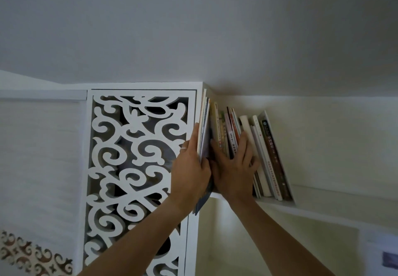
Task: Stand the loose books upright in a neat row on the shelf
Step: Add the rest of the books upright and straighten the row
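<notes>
- Head view, looking up at a white shelf [277,203] at centre right, under the ceiling. A white fretwork panel [137,168] fills the centre left.
- Books: a row [265,153] stands on the shelf at centre right, all leaning with their tops toward the left. A thin batch [203,129] sits at the left end of the row, against the panel's edge, its lower end hanging below the shelf line.
- Left hand [189,168]: fingers straight and flat along the outer face of the thin batch, thumb hidden behind it; ring on one finger. Whether it pinches or only presses, cannot tell.
- Right hand [234,168]: spread wide, palm and straight fingers laid on the spines at mid-row, holding nothing; it seems to be bracing them.
- Handling, as a judgement: thin softcovers, light but floppy and smooth-faced, apt to slide or fan apart. Best squeezed as a block, flat palms on both outer faces, low near the shelf.
- Stiffer, thicker books at the right end look fit to serve as a stop.
- Risk: the overhanging batch could slip off the shelf edge if pressure eases.
</notes>
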{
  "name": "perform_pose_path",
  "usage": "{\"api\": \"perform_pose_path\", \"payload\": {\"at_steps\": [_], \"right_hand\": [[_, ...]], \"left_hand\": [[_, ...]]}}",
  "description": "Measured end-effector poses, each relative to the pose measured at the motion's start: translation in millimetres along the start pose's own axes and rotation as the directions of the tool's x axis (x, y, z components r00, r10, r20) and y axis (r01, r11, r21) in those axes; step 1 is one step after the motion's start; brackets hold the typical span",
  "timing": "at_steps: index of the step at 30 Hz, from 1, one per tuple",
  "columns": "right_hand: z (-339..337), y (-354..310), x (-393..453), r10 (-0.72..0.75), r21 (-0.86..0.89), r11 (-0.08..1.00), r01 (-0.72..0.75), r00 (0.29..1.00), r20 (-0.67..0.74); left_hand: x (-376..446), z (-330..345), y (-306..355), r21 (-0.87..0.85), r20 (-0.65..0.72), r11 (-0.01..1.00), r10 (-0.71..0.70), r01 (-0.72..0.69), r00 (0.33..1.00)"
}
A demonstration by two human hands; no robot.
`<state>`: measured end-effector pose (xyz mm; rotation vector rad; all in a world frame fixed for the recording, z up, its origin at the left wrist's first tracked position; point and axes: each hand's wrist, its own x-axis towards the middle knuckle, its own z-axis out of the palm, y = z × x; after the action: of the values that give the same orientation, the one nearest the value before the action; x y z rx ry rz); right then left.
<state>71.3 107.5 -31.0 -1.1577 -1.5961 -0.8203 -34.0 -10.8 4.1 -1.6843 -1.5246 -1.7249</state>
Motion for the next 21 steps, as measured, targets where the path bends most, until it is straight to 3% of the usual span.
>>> {"api": "perform_pose_path", "payload": {"at_steps": [4, 8, 14, 21], "right_hand": [[0.2, 13.6, -0.7, 0.076, 0.085, 0.994, -0.069, 0.994, -0.081], [10.5, 21.4, -1.9, -0.015, -0.001, 1.0, 0.015, 1.0, -0.025], [14.8, 1.4, -0.4, 0.048, 0.003, 0.999, -0.048, 0.985, -0.166], [26.1, 22.3, 4.9, 0.078, -0.056, 0.994, -0.093, 0.972, -0.22]], "left_hand": [[-2.5, -0.9, 13.0, 0.024, -0.026, 0.999, -0.033, 0.033, 0.999], [-16.9, -14.2, 40.4, 0.059, -0.071, 0.997, -0.049, 0.054, 0.996], [-30.7, -37.1, 71.1, 0.032, -0.156, 0.998, 0.064, -0.06, 0.986], [-23.0, -25.3, 66.5, 0.017, -0.124, 0.999, -0.031, 0.033, 0.992]]}}
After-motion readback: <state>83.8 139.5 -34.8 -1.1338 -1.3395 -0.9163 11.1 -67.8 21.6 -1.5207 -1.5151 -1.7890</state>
